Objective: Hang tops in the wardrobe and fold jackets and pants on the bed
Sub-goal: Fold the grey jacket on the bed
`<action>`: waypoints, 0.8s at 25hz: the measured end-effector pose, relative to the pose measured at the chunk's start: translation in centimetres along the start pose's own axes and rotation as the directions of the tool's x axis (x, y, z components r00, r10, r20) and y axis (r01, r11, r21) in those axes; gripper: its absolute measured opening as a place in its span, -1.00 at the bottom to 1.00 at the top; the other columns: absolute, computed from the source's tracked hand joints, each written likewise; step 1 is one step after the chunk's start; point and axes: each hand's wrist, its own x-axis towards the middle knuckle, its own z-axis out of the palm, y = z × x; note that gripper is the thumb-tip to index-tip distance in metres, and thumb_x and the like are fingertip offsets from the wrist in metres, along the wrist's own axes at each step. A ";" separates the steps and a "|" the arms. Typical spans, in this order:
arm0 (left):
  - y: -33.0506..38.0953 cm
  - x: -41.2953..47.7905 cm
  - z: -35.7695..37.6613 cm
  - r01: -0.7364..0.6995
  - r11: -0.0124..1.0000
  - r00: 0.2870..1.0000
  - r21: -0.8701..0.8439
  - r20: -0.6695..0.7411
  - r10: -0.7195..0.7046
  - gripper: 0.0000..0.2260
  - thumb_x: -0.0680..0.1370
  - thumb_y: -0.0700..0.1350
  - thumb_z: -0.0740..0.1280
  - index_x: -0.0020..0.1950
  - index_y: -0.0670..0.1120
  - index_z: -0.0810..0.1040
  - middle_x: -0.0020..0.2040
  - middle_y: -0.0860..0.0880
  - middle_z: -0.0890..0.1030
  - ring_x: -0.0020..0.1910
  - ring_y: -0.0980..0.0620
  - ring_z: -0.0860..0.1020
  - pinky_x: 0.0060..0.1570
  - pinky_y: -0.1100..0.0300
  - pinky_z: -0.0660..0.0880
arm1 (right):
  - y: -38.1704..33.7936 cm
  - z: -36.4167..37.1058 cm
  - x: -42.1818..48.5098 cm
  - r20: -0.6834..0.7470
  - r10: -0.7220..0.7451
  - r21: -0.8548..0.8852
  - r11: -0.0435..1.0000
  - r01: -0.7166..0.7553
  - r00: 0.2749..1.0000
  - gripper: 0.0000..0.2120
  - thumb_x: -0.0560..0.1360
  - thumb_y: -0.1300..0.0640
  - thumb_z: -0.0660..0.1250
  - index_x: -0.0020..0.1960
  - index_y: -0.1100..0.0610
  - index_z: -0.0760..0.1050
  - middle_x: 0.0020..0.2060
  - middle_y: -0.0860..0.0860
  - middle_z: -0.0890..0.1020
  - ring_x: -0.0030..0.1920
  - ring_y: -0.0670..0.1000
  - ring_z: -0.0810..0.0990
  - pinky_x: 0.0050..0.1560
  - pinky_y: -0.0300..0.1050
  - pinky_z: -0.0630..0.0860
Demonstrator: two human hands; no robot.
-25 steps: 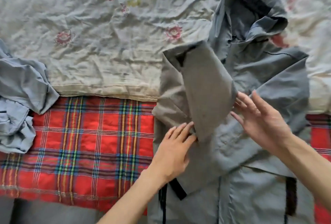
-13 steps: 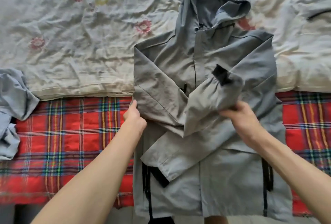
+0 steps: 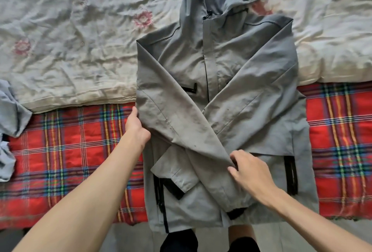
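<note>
A grey hooded jacket (image 3: 225,66) lies front-up on the bed, hood pointing away from me. Both its sleeves are crossed flat over the chest, their black cuffs near the hem. My left hand (image 3: 136,125) holds the jacket's left edge at the fold, thumb on top and fingers tucked under the cloth. My right hand (image 3: 248,173) rests on the lower part of the top sleeve, its curled fingertips pinching the fabric.
A red plaid blanket (image 3: 60,151) covers the near bed, a crumpled white flowered quilt (image 3: 70,50) the far part. A blue garment (image 3: 10,114) is bunched at the left edge. The bed's front edge runs along the bottom, where the jacket's hem overhangs.
The sleeve that my right hand held up is now laid diagonally across the other sleeve. My right hand slid down toward its cuff. My left hand stayed at the jacket's left edge.
</note>
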 end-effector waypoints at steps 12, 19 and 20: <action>-0.2 1.1 0.0 -0.108 0.993 0.993 -0.050 -0.054 0.106 -0.73 0.64 -0.05 0.30 0.32 -0.07 0.49 0.21 -0.05 0.61 0.20 -0.05 0.59 0.10 0.04 0.56 | 6.1 -3.3 0.7 -0.418 0.255 0.103 0.967 -0.233 0.872 -0.65 0.46 -0.01 0.46 0.15 0.13 0.50 0.05 0.13 0.52 0.10 0.22 0.48 0.06 0.14 0.44; -1.4 0.3 0.1 -0.226 0.966 0.957 0.121 -0.159 0.244 -0.98 0.59 -0.11 0.38 0.00 0.01 0.58 0.11 -0.01 0.65 0.06 0.01 0.61 -0.09 0.17 0.59 | 7.6 1.5 -4.3 0.069 0.854 0.767 0.285 -0.575 0.515 -0.45 0.46 -0.09 0.47 0.25 0.26 0.46 0.22 0.23 0.53 0.20 0.24 0.50 0.14 0.09 0.44; -1.3 0.4 0.1 -0.226 0.966 0.952 0.129 -0.179 0.247 -0.97 0.59 -0.12 0.39 -0.02 0.00 0.58 0.06 -0.02 0.65 0.03 0.01 0.61 -0.10 0.17 0.59 | 7.6 2.2 -4.7 0.186 0.835 0.840 0.138 -0.525 0.518 -0.50 0.44 -0.10 0.48 0.19 0.25 0.53 0.15 0.20 0.61 0.14 0.21 0.56 0.17 0.12 0.50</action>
